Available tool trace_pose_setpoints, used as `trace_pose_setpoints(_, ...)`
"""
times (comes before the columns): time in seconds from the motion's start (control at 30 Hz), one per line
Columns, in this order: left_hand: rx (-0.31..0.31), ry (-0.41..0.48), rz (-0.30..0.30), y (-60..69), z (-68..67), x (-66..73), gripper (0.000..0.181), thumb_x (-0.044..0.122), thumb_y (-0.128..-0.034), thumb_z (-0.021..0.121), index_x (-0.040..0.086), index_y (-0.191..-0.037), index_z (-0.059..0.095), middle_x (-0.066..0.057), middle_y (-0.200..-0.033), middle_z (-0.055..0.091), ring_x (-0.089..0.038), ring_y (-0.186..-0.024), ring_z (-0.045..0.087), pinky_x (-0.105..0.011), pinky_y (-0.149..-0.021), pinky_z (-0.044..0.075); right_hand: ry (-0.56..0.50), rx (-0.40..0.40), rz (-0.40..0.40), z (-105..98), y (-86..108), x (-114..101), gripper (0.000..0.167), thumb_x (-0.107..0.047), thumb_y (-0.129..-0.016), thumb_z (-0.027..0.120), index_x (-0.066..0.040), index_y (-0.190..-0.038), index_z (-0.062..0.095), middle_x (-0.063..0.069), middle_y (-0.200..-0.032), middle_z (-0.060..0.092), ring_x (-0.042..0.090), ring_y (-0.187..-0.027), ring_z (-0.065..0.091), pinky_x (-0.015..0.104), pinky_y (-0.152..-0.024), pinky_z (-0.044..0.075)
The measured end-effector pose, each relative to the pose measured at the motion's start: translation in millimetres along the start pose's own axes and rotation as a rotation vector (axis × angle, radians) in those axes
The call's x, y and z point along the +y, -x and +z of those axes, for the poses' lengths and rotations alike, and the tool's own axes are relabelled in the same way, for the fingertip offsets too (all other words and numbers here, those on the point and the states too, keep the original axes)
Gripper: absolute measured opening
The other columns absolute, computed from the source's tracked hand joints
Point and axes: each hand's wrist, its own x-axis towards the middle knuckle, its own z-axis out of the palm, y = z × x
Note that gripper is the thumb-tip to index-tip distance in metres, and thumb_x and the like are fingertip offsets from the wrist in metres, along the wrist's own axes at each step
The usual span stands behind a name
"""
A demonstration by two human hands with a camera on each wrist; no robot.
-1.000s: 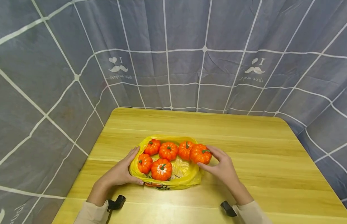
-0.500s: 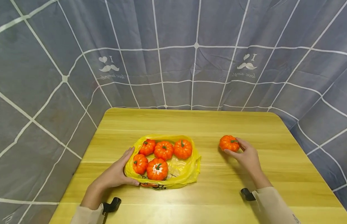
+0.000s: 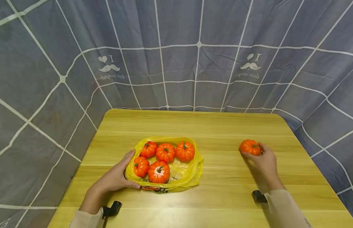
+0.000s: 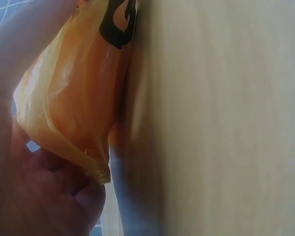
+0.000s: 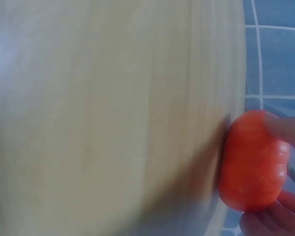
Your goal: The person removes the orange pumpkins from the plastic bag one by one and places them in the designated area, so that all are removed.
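Note:
A yellow plastic bag lies on the table with its mouth spread, holding several small orange pumpkins; one has a white-patched top. My left hand is around the bag's left end, thumb at the front rim; the left wrist view shows its fingers against the bag. Off to the right, my right hand grips another pumpkin between thumb and fingers. In the right wrist view that pumpkin is at or just above the table top; contact is unclear.
The wooden table extends around the bag and between the hands. A grey curtain with white grid lines hangs behind the table and at both sides. Black wrist devices are on both forearms.
My right hand has carried the pumpkin from the bag's right side out to the right, over the table. The left hand has stayed at the bag, and the head view has shifted slightly.

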Motion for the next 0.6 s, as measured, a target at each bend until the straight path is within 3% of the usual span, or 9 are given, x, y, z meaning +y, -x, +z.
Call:
trace_pose_setpoints(0.23,0.004,0.005,0.006,0.4,-0.4,0.0,0.137,0.046,-0.0635,0.095,0.01,-0.163,0.007,-0.025,-0.165,0.006,-0.047,-0.15,0.003,-0.068,-0.114,0.013,0.014,0.024,-0.029,1,1.7,-1,0.099,-0.02,-0.081,0.086,0.011,-0.153,0.025,0.039,-0.149,0.034,0.055,-0.134,0.036,0.064,-0.107,0.034)
trace_pose_setpoints(0.43,0.001,-0.003,0.001,0.6,-1.4,1.8,0.137,0.046,-0.0637,0.095,0.009,-0.163,0.007,-0.025,-0.165,0.006,-0.046,-0.15,0.004,-0.067,-0.114,0.014,-0.073,0.217,-0.237,13,7.7,-27,0.088,-0.014,-0.07,0.093,0.003,-0.144,0.048,0.028,-0.145,0.046,0.047,-0.13,0.043,0.064,-0.104,0.038)
trace_pose_setpoints(0.5,-0.002,0.0,0.001,0.5,-1.7,2.8,0.137,0.046,-0.0638,0.095,0.008,-0.163,0.008,-0.026,-0.165,0.006,-0.046,-0.15,0.004,-0.067,-0.114,0.014,-0.096,0.2,-0.303,20,11.2,-39,0.084,-0.016,-0.071,0.093,0.0,-0.142,0.053,0.024,-0.143,0.05,0.045,-0.129,0.046,0.064,-0.102,0.04)
trace_pose_setpoints(0.6,-0.007,-0.001,-0.001,0.1,-2.2,4.0,0.137,0.046,-0.0641,0.094,0.007,-0.163,0.008,-0.025,-0.165,0.006,-0.046,-0.15,0.005,-0.066,-0.114,0.014,-0.133,0.056,-0.352,35,17.1,-57,0.087,-0.024,-0.073,0.093,-0.001,-0.145,0.05,0.021,-0.146,0.05,0.045,-0.131,0.045,0.061,-0.103,0.04)
